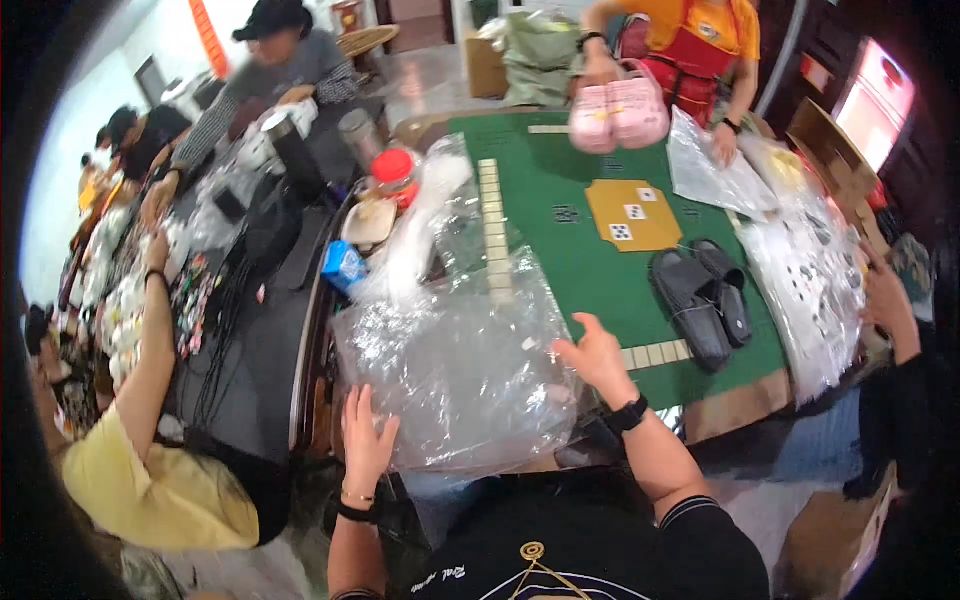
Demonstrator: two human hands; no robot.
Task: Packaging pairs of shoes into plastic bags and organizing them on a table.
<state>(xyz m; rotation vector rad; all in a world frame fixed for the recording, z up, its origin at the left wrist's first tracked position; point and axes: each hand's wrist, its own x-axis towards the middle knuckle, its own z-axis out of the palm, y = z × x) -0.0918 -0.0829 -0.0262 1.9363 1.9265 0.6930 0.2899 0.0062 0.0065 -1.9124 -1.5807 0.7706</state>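
A stack of clear plastic bags [455,370] lies on the near edge of a green table [570,255]. My left hand [365,440] rests flat on the bags' near left corner, fingers spread. At the bags' right edge, my right hand [597,358] is open with fingers apart, touching or just over the plastic. A pair of black slippers [702,298] sits on the table to the right of my right hand.
A person across the table holds a pair of pink slippers [620,112]. More clear bags [800,260] lie along the right side. A yellow panel [630,213], a row of tiles [490,215], a red-lidded jar [397,172] and a blue box [343,265] are nearby. Other people work at the left.
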